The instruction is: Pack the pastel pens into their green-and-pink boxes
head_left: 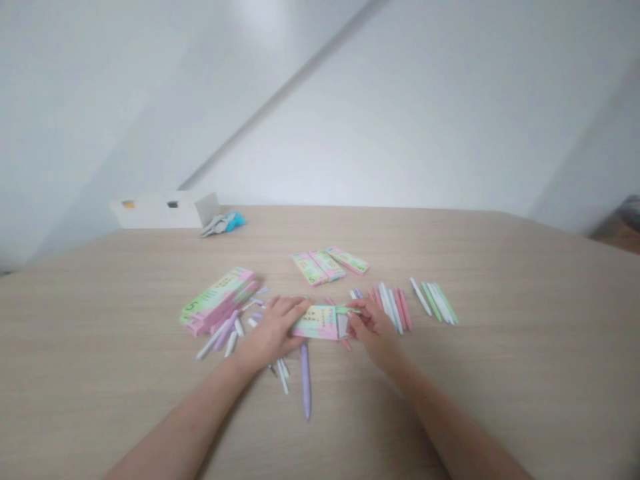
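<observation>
My left hand [274,328] is closed around the left end of a small pink, green and yellow pen box [320,321], held low over the table. At the box's right end, which is open with a pale flap showing, my right hand [374,331] pinches a green pen [346,310] whose length lies partly at the box mouth. A purple pen [306,383] lies below the box, pointing toward me. Loose white and purple pens [227,332] are scattered beside and under my left hand. Pink and white pens [395,307] lie just beyond my right hand.
A stack of pen boxes [220,300] sits on the left. Three more boxes [320,265] lie flat farther back. Green and white pens [435,301] form a row at right. A white box [165,210] and a grey-blue crumpled item [224,223] are by the wall.
</observation>
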`<state>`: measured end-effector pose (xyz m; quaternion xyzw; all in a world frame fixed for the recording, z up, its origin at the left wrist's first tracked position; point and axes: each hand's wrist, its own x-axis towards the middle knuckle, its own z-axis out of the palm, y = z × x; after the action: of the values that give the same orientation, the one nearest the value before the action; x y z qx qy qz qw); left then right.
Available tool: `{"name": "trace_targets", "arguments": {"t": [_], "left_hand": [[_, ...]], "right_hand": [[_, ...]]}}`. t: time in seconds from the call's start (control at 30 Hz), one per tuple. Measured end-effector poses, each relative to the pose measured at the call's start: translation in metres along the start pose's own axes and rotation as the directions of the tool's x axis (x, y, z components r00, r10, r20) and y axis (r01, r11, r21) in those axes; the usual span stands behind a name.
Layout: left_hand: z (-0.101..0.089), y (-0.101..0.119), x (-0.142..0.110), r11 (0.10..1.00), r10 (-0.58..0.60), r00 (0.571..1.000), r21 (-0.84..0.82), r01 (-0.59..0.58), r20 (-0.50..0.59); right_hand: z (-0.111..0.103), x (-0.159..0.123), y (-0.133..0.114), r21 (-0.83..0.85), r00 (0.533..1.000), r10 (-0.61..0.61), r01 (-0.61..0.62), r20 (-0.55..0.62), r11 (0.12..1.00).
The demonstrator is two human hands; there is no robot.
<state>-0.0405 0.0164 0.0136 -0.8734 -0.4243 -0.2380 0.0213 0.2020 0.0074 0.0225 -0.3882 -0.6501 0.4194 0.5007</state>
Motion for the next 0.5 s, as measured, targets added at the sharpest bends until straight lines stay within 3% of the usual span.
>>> {"name": "trace_targets", "arguments": {"t": [0.17, 0.5], "left_hand": [[0.0009, -0.0012, 0.0001, 1.0, -0.003, 1.0, -0.012, 0.003, -0.01], [-0.0016, 0.002, 0.0018, 1.0, 0.011, 1.0, -0.007, -0.011, -0.006]], "right_hand": [[0.0003, -0.0028, -0.002, 0.058, 0.998, -0.051, 0.054, -0.047, 0.997], [-0.0003, -0.0003, -0.0009, 0.028, 0.998, -0.031, 0.033, -0.054, 0.999]]}}
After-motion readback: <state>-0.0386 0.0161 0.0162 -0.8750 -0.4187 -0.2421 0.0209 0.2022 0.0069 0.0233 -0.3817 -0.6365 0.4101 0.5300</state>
